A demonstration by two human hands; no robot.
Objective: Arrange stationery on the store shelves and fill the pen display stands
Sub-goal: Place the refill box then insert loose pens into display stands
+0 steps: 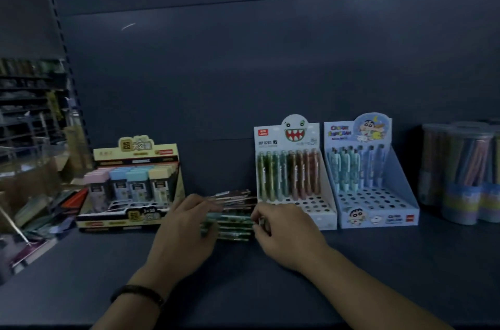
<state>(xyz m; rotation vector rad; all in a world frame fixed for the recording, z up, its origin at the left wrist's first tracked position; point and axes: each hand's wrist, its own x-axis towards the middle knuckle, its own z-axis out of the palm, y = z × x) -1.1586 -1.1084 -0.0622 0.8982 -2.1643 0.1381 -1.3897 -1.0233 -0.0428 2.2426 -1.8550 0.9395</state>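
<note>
Head view: on the dark blue-grey metal shelf (pixel 351 262) lay a pile of patterned pens (pixel 235 217), brown ones at the back and green ones nearer, just left of the white cardboard display stand with the toothy monster face (pixel 270 137). The left hand (pixel 184 224) was curled over the left ends of the pile, with its fingertips (pixel 201 198) pinching a brown pen on top. The right hand (pixel 281 232) was curled at the pile's right ends and seemed to pinch the tip of one green pen, though the dim, soft picture left that uncertain.

The stand held one back row of pens, and its front holes looked empty. The main risk was the pile itself. The pens were round and stacked loosely, so pulling one out could send the rest rolling toward the shelf's front edge. Lifting from the ends alone might let a pen tip and slip.

The right hand was nearly touching the light stand, and a nudge could push it into the pale blue cartoon-printed display stand (pixel 378 218) just beside it, or topple the standing pens. In the low light the small holes would be hard to hit, and a pen could be seated crookedly or put in the wrong colour group.

The yellow carton of pastel boxes (pixel 130 189) sat just left of the left hand, where a backward sweep could knock it.
</note>
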